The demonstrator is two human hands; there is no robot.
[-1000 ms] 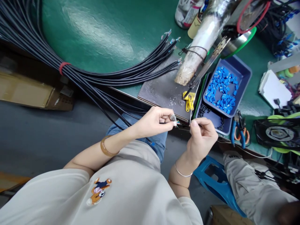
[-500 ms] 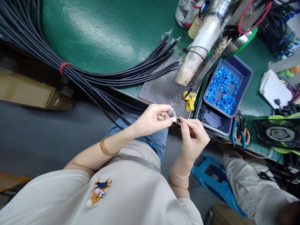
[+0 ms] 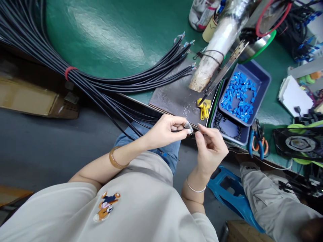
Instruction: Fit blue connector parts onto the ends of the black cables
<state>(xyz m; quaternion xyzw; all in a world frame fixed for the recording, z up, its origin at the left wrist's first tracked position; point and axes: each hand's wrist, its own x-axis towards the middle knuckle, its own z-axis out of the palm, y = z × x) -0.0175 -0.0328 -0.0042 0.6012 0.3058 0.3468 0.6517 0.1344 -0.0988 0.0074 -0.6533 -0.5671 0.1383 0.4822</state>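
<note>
Your left hand (image 3: pixel 164 131), at the frame's centre, is closed around the end of a black cable (image 3: pixel 176 131); your right hand (image 3: pixel 210 151) pinches its fine coloured wire tips (image 3: pixel 191 130). The cable looks light and floppy, the tips delicate: grip the jacket just behind them.

Workshop, place for making cables.
- Green work table (image 3: pixel 106 30) fills top, 10 to 2 o'clock.
- Big bunch of black cables (image 3: pixel 101 84) comes in from 10 o'clock, tied with red tie (image 3: pixel 68 71). Bare wire tips (image 3: pixel 185 42) at 12 o'clock.
- Blue tray (image 3: pixel 264 79) at 2 o'clock, full of small blue plastic parts (image 3: pixel 238 97).
- Pliers (image 3: pixel 256 139) with blue handles at 3 o'clock.
- Dark work mat (image 3: pixel 174 95) near middle, yellow clip (image 3: pixel 204 107) on it.
- Cardboard box (image 3: pixel 27 97) on grey floor (image 3: pixel 50 151) at 9 o'clock.
- Second worker's leg (image 3: pixel 272 198) at 4 o'clock.
</note>
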